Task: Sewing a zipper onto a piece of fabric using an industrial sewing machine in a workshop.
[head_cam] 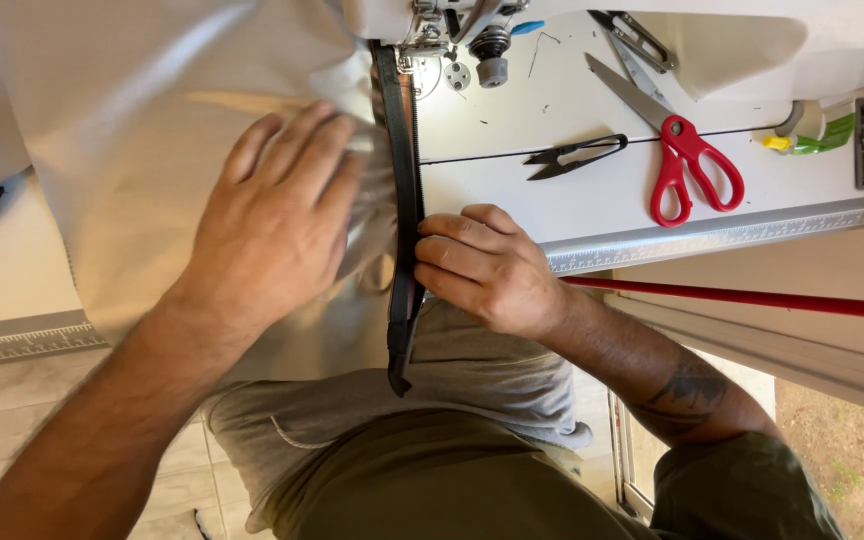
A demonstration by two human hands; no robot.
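Black zipper tape (407,200) ran from the sewing machine's presser foot (414,45) at 12 o'clock straight down toward 6, its loose end hanging off the counter (512,200) edge over the person's lap. White fabric (132,130) lay just at 9 o'clock of the tape, its edge touching it.

Right hand (487,270) sat at 3 o'clock of the tape, grip clamped on the tape — fingertips curled against its right edge near the counter edge. Left hand (277,215) lay flat on the fabric at 9 o'clock of the tape, fingers spread and pointing toward 1 o'clock, pressing down and holding nothing.

Further out on the counter: black thread snips (572,157) at 2 o'clock of the right hand, red-handled scissors (677,150) beyond them, blades pointing toward 11. A measuring strip (712,240) ran along the counter's front edge. A red bar (752,298) sat just below that edge at 3 o'clock of the right hand. Tiled floor (12,420) showed at 7 o'clock.
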